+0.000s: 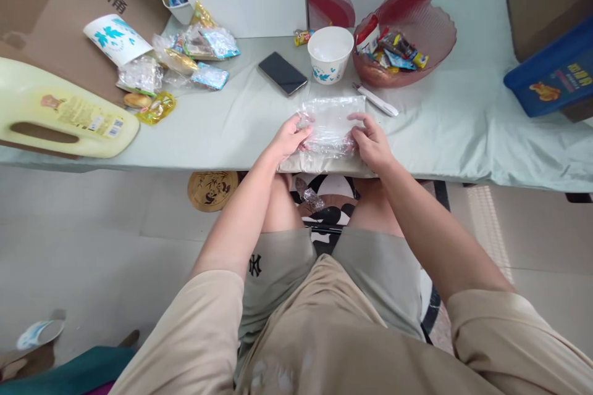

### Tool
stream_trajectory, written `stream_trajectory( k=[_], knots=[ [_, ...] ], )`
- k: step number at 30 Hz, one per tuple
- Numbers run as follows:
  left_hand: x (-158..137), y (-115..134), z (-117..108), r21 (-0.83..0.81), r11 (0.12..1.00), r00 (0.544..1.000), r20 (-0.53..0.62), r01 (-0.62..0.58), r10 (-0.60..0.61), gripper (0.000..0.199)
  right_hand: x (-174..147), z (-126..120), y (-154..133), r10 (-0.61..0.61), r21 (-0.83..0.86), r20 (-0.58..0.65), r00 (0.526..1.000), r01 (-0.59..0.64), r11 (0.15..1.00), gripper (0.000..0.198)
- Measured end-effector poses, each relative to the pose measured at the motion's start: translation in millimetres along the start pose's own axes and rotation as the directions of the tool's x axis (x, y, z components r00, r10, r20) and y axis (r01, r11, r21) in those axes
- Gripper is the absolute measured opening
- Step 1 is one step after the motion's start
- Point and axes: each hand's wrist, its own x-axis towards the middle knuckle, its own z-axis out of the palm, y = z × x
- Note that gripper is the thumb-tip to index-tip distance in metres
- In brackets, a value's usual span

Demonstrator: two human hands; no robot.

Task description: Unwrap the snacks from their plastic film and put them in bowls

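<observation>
Left hand (293,136) and right hand (373,143) pinched opposite sides of the clear plastic wrapping (331,126), apparently keeping it spread above the pale tablecloth (222,129).

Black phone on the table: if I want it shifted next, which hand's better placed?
Probably the left hand: the phone lies just beyond it. The right hand is farther off, across the clear plastic. The left hand holds that plastic, though, so it would likely need to let go.

Arms (241,216) forward, fingers (303,134) apparently curled.
</observation>
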Motion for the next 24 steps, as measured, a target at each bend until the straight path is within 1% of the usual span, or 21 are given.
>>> stream_trajectory(
  k=[2,4,5,7,9,10,11,12,13,14,15,16,17,18,20,21,22,24],
  knots=[
    [-1.9,3.6,-3.6,-0.072,0.997,0.999,0.017,0.037,-0.036,0.015,0.5,-2.7,2.3,-0.002,0.042,0.022,1.0,0.001,0.999,0.018],
    [-3.1,7.4,-8.6,-0.133,0.989,0.996,0.071,0.068,-0.059,0.016,1.7,-5.3,5.5,0.003,0.075,0.03,1.0,-0.005,0.997,0.015],
    [-3.5,9.0,-11.3,-0.15,0.985,0.992,0.108,0.083,-0.067,0.014,2.1,-6.5,7.0,0.008,0.087,0.024,1.0,-0.01,0.996,0.016],
    [-3.7,11.2,-16.0,-0.17,0.979,0.982,0.171,0.109,-0.08,0.006,2.2,-7.9,9.1,0.015,0.089,-0.001,1.0,-0.015,0.996,0.024],
    [-3.4,10.6,-18.1,-0.185,0.976,0.977,0.197,0.113,-0.076,0.026,1.0,-7.3,9.5,-0.02,0.042,-0.04,0.999,0.022,0.999,0.031],
    [-3.1,8.9,-17.9,-0.185,0.978,0.979,0.195,0.098,-0.062,0.03,0.1,-6.1,9.0,-0.049,0.009,-0.057,0.997,0.049,0.999,0.029],
    [-2.7,6.2,-16.8,-0.171,0.983,0.982,0.183,0.068,-0.036,0.027,-0.8,-4.5,8.4,-0.074,-0.018,-0.061,0.995,0.073,0.997,0.026],
    [-2.2,2.7,-15.0,-0.147,0.989,0.987,0.16,0.026,-0.002,0.018,-1.6,-2.4,7.7,-0.091,-0.034,-0.052,0.994,0.089,0.995,0.029],
    [-1.7,-1.3,-12.7,-0.122,0.992,0.991,0.125,-0.024,0.039,0.013,-2.2,-0.2,7.1,-0.097,-0.035,-0.04,0.995,0.095,0.995,0.041],
    [-1.1,-5.5,-10.3,-0.103,0.992,0.993,0.077,-0.076,0.085,0.021,-2.6,1.8,6.6,-0.093,-0.028,-0.03,0.995,0.093,0.995,0.056],
    [-0.6,-9.4,-7.9,-0.088,0.988,0.992,0.022,-0.125,0.128,0.031,-2.7,3.4,6.4,-0.087,-0.019,-0.032,0.996,0.087,0.996,0.066],
    [-0.5,-12.7,-5.6,-0.076,0.983,0.985,-0.043,-0.169,0.166,0.04,-2.7,4.4,6.4,-0.083,-0.016,-0.05,0.995,0.082,0.996,0.069],
    [-1.1,-15.1,-3.5,-0.061,0.976,0.971,-0.126,-0.21,0.202,0.043,-2.6,4.7,6.6,-0.081,-0.025,-0.078,0.994,0.079,0.997,0.064],
    [-2.5,-16.2,-1.4,-0.024,0.968,0.946,-0.222,-0.249,0.237,0.044,-2.5,4.5,6.8,-0.078,-0.045,-0.11,0.991,0.074,0.996,0.052],
    [-8.5,-14.6,3.8,0.134,0.946,0.862,-0.391,-0.294,0.323,0.036,-2.9,2.7,7.3,-0.081,-0.113,-0.164,0.983,0.063,0.992,0.026],
    [-12.8,-12.1,7.5,0.229,0.927,0.826,-0.427,-0.296,0.369,0.028,-3.5,1.5,7.4,-0.091,-0.15,-0.182,0.979,0.063,0.987,0.018],
    [-17.5,-8.9,12.3,0.324,0.901,0.804,-0.429,-0.288,0.411,0.02,-4.2,0.4,7.6,-0.102,-0.18,-0.195,0.975,0.067,0.981,0.016],
    [-25.5,-1.4,25.0,0.433,0.853,0.862,-0.269,-0.291,0.43,0.011,-5.9,-1.3,8.1,-0.115,-0.21,-0.209,0.971,0.07,0.975,0.016]
  ],
)
